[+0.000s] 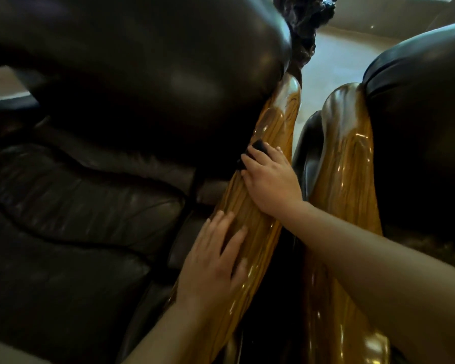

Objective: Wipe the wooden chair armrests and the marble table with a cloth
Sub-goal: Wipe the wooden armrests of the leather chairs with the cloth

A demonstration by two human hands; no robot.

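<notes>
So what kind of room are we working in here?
Probably a living room or lounge. Two dark leather armchairs stand side by side, each with a glossy wooden armrest. The right hand presses a dark cloth on one.

You are showing two bare forearms with no sleeve reaching the visible part of either arm, your left hand (216, 261) and right hand (269, 179) are going ungloved, and the fingers (258, 153) are looking short, with no visible rings or markings.
</notes>
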